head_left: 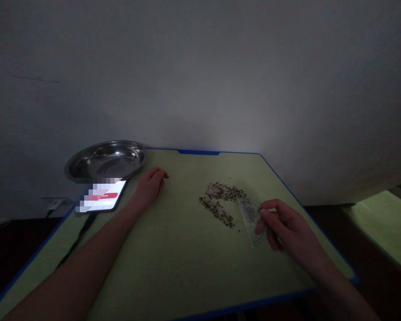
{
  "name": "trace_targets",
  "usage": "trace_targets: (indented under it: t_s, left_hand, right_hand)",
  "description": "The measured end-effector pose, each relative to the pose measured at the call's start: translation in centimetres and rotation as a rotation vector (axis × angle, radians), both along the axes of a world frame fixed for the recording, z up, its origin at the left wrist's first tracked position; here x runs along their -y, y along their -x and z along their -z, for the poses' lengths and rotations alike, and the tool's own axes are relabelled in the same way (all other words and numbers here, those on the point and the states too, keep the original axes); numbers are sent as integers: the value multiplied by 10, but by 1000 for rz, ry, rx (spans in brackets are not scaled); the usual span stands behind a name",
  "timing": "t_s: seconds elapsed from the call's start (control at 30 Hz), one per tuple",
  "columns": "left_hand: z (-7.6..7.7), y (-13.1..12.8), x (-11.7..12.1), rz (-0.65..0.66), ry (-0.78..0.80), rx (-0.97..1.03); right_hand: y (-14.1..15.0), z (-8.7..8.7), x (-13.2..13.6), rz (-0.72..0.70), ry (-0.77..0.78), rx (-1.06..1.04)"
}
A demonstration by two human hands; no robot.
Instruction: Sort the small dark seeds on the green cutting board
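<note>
My right hand point(284, 225) pinches a clear plastic protractor point(248, 218) by its curved side. The protractor is tilted over the table, its straight edge facing left, and its upper corner meets a scatter of small grains point(225, 191). Dark and pale grains are mixed there, spread in a curved band that opens to the right; their kind is too small to tell. On the left, my left hand point(151, 182) rests on the table with its fingers curled together and nothing visible in them. It lies between the steel basin point(138, 156) and the grains, apart from both.
A lit phone or tablet point(118, 196) lies beside my left forearm, partly pixelated, with a dark cable point(83, 232) below it. The pale green table point(173, 267) has a blue rim and stands against a grey wall point(200, 80). Another green surface point(387, 223) is at the right.
</note>
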State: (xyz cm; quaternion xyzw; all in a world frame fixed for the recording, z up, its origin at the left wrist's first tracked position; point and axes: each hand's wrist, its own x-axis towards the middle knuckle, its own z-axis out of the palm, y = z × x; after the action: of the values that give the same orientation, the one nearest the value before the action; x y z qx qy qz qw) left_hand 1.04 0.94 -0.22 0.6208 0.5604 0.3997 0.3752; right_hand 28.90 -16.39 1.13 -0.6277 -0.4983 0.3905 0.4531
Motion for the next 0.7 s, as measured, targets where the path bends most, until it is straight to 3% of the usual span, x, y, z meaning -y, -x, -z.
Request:
trace_targets:
  t_s: [0.17, 0.37, 0.7]
  left_hand:
    - [-3, -2, 3, -3, 10, 0]
    - [1, 0, 0, 5, 7, -14]
    - [3, 0, 0, 21, 14, -18]
  right_hand:
    - [-7, 1, -1, 7, 28, -28]
    - [6, 9, -4, 22, 150, -275]
    - [10, 19, -9, 12, 214, -546]
